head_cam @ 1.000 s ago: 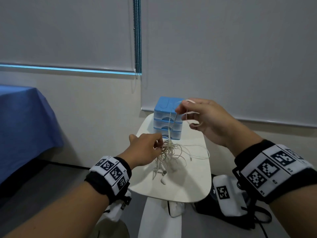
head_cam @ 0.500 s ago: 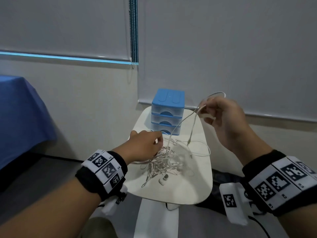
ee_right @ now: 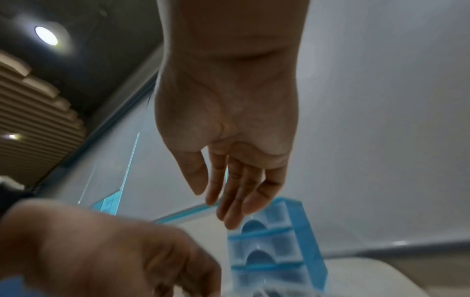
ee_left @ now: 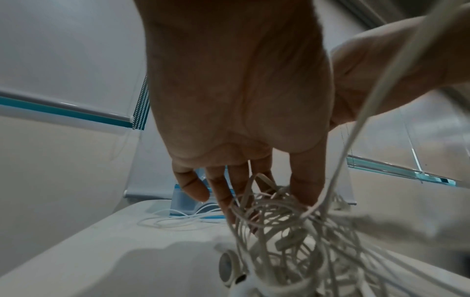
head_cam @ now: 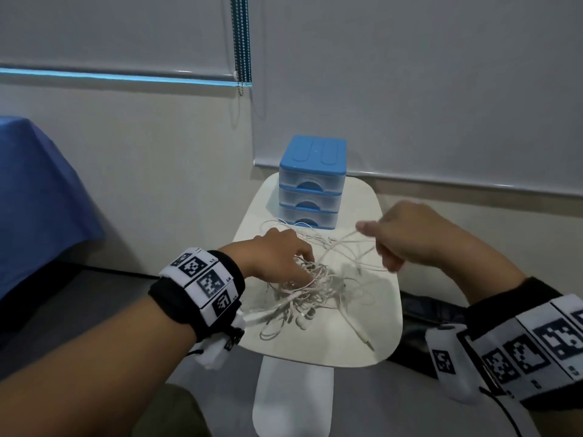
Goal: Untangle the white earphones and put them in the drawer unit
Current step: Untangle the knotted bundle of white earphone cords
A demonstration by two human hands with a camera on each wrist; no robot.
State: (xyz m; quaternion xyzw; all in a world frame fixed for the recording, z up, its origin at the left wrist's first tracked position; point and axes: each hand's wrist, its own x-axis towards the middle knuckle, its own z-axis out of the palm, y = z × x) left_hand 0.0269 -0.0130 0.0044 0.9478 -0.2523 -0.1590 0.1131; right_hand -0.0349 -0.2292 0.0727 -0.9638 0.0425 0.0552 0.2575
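Observation:
A tangle of white earphones [head_cam: 315, 291] lies on the small white table [head_cam: 362, 339], its jack plug [head_cam: 367, 342] trailing toward the front right. My left hand [head_cam: 280, 257] reaches down into the tangle [ee_left: 292, 231] with straight fingers, and one cable loops over the index finger [ee_left: 307, 186]; the thumb stands apart. My right hand [head_cam: 407, 234] hovers blurred just right of the pile, a cable strand passing by its thumb. In the right wrist view that hand [ee_right: 229, 130] has straight fingers with nothing in them. The blue three-drawer unit [head_cam: 312, 184] stands behind, all drawers closed.
A table draped in blue cloth [head_cam: 38, 200] stands to the left. Grey roller blinds with a bead chain [head_cam: 241, 42] cover the wall behind. A black bag [head_cam: 419, 313] lies on the floor to the right of the table.
My right hand has dropped from beside the drawer unit's top to just above the table, and the cable it pinched and held up now lies slack. The left hand has settled onto the pile.

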